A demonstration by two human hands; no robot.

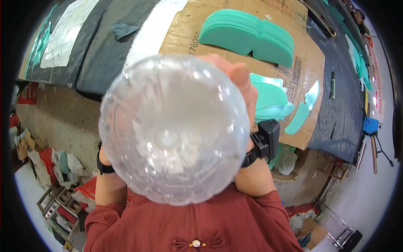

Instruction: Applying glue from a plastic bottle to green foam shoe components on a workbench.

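Observation:
A large round clear container (174,138) with a fluted rim is held up close to the camera and covers the middle of the view. It could be a bottle, jar or cup; its kind does not show. My right hand (242,80) is closed on its far right side, with bent fingers and knuckles showing past the edge. A sliver of my left hand (104,156) shows at the container's left edge, but its fingers are hidden behind it. Beyond lie a thick stack of green curved sheet pieces (247,35) and a smaller pile of green pieces (268,98).
Brown cardboard (180,31) lies on the dark-covered table under the green pieces. Single green strips (297,119) and a pen-like tool (332,85) sit to the right. Bags (67,166) and a wooden rack (63,210) stand at lower left, a blue-topped stand (370,125) at far right.

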